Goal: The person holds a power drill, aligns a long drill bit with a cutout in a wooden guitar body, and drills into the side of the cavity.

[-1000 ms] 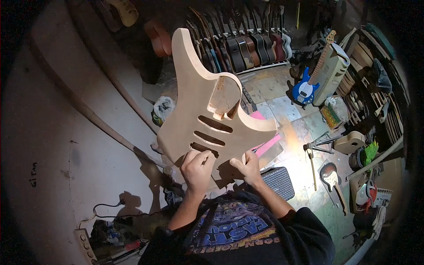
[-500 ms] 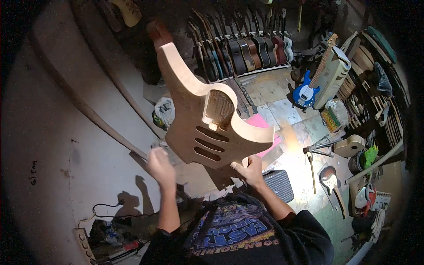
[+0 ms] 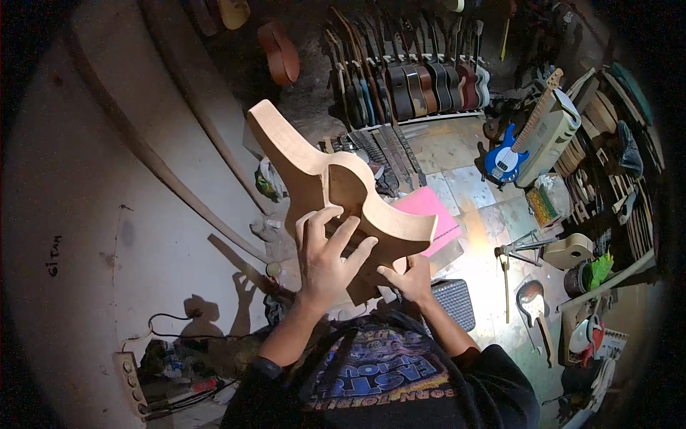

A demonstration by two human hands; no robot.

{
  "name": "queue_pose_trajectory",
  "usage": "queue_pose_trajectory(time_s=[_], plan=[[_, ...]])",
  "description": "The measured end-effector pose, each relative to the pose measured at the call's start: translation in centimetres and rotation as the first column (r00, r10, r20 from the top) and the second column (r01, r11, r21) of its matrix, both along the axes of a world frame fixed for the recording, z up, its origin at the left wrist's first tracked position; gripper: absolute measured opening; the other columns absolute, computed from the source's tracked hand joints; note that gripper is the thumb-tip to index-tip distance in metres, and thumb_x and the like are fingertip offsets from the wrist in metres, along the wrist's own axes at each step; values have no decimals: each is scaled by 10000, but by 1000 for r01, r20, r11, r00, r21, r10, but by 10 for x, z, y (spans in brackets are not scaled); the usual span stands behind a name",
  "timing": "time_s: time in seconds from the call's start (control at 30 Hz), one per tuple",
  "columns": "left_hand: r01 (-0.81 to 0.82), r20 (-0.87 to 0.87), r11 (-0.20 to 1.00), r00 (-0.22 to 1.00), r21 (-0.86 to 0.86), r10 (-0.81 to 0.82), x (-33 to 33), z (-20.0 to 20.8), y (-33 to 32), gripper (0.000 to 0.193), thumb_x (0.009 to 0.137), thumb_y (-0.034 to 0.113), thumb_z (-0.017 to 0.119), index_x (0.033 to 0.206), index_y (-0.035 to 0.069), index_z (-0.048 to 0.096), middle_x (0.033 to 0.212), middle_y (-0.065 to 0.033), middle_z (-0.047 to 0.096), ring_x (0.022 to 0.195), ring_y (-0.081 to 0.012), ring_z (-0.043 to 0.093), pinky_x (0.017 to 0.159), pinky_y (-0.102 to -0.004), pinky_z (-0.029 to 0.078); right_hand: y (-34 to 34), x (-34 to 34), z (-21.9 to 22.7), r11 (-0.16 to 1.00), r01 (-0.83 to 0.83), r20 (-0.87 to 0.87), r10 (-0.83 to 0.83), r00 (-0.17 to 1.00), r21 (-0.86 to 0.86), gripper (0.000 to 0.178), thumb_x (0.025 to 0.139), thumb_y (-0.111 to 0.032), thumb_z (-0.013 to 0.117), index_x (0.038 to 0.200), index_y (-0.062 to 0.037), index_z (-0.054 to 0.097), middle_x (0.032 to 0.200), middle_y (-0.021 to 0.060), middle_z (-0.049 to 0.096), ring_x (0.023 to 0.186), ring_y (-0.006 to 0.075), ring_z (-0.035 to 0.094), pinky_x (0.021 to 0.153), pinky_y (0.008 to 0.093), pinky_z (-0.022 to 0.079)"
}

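An unfinished electric guitar body [image 3: 307, 191] of bare wood hangs tilted in front of my chest, with two horns and a neck pocket toward the far side. My right hand [image 3: 411, 277] grips its near right edge, thumb on the face and the other fingers mostly hidden behind. Over the face, my left hand [image 3: 325, 250] has its fingers spread, the tips by the neck pocket and the slots below it. Part of the slots is hidden by this hand, and I cannot tell how firmly it touches the wood.
A rack of several guitars [image 3: 421, 89] stands at the back. To the right are a blue bass guitar [image 3: 505, 161], a pale acoustic guitar body [image 3: 568, 250] and a dark guitar [image 3: 532, 304]. A pink sheet [image 3: 426, 204] and a black textured case [image 3: 454, 304] lie beyond my right hand.
My left hand has come from beside the body onto its face, fingers spreading. The guitar body has tilted, its face foreshortened and its edge showing more, while my right hand keeps its grip.
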State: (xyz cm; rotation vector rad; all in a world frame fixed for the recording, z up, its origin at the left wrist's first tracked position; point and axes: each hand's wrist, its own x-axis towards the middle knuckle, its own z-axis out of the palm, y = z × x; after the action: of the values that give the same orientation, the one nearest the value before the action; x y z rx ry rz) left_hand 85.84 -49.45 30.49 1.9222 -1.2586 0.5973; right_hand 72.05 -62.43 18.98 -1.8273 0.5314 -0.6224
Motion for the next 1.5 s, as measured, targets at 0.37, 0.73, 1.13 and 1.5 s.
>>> queue_pose_trajectory(time_s=[0.37,0.73,1.13,1.5], plan=[[39,-364,984,926,-175,-101,24,-19,0,453,607,159,889,892,28,562,1049,-102,543,1010,-291,491,890,-404,409,-1,-5,-17,997,20,-76,-14,997,74,422,723,-234,820,1017,16,648,884,71,695,792,108,624,715,273,506],[-144,-624,979,781,-145,22,60,-76,37,741,657,109,846,1290,-19,482,1232,-162,548,1144,-258,536,992,-393,426,-10,-6,-10,822,-146,218,26,976,551,304,840,-197,710,1038,17,624,954,23,655,850,83,584,757,256,474],[20,-755,977,632,-212,-177,88,-88,73,637,615,462,897,919,-23,616,811,-21,647,735,-102,573,672,-284,495,-29,-19,6,952,-194,183,152,971,238,435,769,-265,766,1071,25,647,1032,49,674,962,138,590,871,307,464],[-55,-778,951,591,-304,-215,80,-78,66,701,684,511,838,1064,-31,606,944,-51,663,843,-122,599,764,-285,497,-20,-11,46,877,-197,141,149,979,439,362,817,-195,740,1078,28,628,980,47,666,862,92,591,787,268,488]])
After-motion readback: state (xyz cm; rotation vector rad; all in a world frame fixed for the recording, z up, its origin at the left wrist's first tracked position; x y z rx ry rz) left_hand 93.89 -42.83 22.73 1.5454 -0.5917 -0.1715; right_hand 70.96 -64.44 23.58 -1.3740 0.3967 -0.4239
